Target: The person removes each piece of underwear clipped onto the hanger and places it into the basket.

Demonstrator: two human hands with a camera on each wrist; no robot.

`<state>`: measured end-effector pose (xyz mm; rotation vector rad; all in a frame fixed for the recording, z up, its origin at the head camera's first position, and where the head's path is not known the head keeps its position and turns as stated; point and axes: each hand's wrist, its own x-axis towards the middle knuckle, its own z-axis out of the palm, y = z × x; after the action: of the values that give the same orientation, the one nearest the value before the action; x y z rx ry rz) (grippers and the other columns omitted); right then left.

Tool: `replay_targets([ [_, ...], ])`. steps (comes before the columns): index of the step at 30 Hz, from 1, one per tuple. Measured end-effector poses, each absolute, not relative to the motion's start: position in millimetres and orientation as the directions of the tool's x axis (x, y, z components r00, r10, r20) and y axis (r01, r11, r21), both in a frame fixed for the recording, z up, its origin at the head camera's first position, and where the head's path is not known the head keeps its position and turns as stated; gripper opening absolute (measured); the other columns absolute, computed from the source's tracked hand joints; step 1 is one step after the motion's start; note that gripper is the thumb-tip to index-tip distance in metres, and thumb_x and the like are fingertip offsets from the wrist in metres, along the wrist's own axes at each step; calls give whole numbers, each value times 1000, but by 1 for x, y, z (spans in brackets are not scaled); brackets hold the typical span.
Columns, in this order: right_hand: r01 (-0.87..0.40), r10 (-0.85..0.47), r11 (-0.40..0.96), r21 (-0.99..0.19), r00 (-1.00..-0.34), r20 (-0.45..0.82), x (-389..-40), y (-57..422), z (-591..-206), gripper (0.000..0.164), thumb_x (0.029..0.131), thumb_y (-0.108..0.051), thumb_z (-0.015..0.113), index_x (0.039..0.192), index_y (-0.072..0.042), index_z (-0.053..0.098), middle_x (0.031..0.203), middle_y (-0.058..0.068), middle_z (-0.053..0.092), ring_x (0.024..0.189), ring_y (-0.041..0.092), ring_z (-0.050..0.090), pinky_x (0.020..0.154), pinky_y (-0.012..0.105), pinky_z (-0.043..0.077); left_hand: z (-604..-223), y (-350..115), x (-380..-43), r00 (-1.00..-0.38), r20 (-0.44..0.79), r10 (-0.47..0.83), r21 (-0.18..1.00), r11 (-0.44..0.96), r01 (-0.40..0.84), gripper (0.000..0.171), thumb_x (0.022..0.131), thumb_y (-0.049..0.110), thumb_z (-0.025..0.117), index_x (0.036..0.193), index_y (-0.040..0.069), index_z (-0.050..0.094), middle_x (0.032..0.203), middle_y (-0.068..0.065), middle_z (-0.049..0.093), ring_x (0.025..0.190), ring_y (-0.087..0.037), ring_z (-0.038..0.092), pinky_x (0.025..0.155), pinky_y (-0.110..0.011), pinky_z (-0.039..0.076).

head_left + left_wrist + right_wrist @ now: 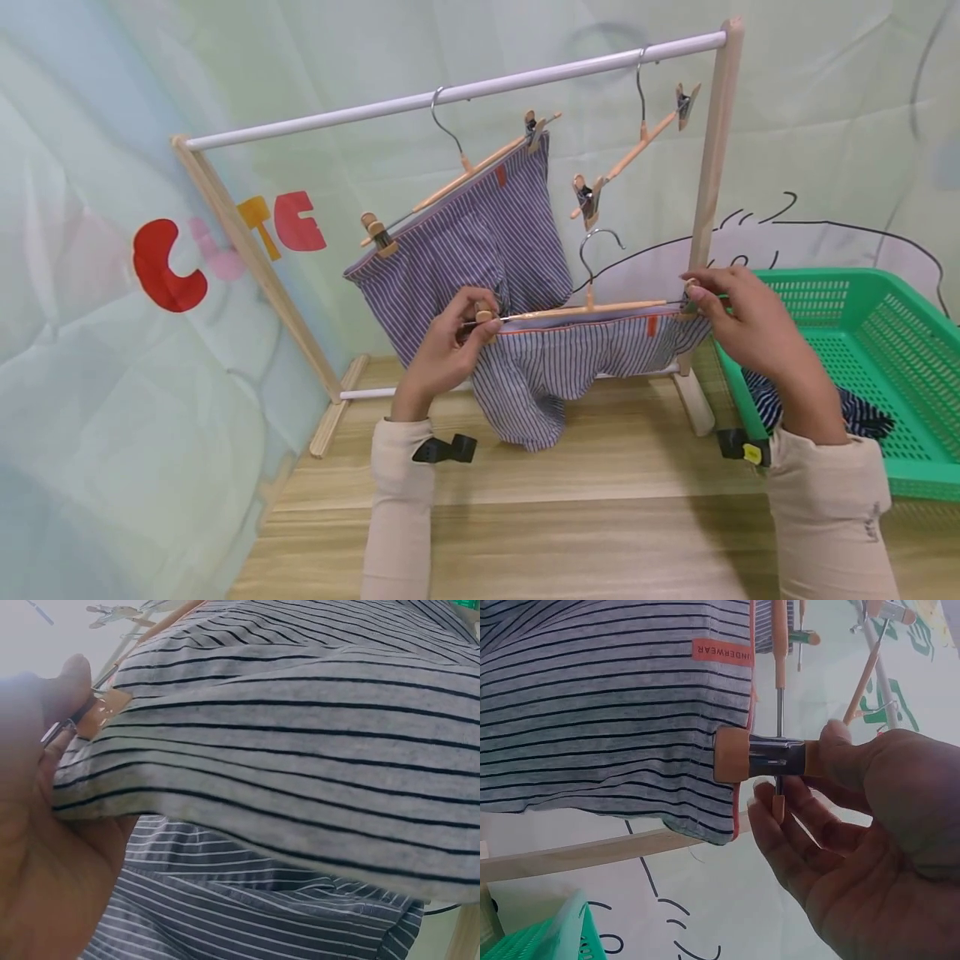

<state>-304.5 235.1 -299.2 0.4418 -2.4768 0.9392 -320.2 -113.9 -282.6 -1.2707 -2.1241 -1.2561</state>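
In front of the rack, my left hand [442,354] and right hand [753,325] hold a clip hanger [588,311] between them, one at each end. Grey underwear [581,358] with dark stripes and an orange waistband hangs from it. The left hand pinches the left clip [103,714], which lies against the cloth's corner. At the other end, my right thumb and fingers pinch the right clip [776,756]; its jaws sit over the waistband near a red label [721,652]. The hanger's metal hook [600,237] points up, apart from the rod.
A small rack with a white rod [315,119] stands on the wooden table [525,542]. On it hang a hanger with purple-striped underwear [457,242] and a bare clip hanger [637,154]. At right, a green basket [825,287] holds a dark striped garment [862,414].
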Motion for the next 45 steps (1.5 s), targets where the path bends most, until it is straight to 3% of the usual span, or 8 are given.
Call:
replay_targets([
  [8,-417,-109,703,-577,-864,492,-304,236,-298,39,100,-27,44,124,2,53,122,26,54,111,40,46,91,65,38,-285,-119,-324,-555,675,487,511,234,827,19,89,-7,55,107,-8,50,80,-22,63,72,-22,58,66,-41,48],
  [12,-428,-102,692,-582,-855,508,-303,234,-297,40,99,-31,44,122,0,54,120,24,57,110,38,48,91,64,38,-286,-123,-326,-575,670,470,526,247,814,21,89,-6,56,110,-8,51,85,-21,65,73,-21,59,63,-43,47],
  [20,-448,-62,639,-625,-840,539,-300,230,-294,41,97,-36,48,119,-2,57,115,22,60,108,35,50,91,62,38,-286,-127,-327,-607,672,424,526,303,795,25,90,-1,58,114,-4,54,97,-19,66,79,-16,61,75,-49,50],
  [29,-419,-8,582,-697,-860,510,-297,224,-292,38,96,-38,49,118,-7,57,118,20,59,110,34,48,95,65,35,-286,-129,-327,-616,680,398,519,332,788,26,90,0,57,116,-3,55,94,-18,65,81,-18,60,75,-49,50],
  [45,-431,52,582,-689,-826,561,-294,217,-289,38,97,-36,49,115,-4,58,115,18,58,107,31,50,93,64,38,-286,-130,-327,-609,687,398,514,326,793,26,91,-1,57,117,-3,54,95,-19,66,83,-20,62,76,-47,51],
])
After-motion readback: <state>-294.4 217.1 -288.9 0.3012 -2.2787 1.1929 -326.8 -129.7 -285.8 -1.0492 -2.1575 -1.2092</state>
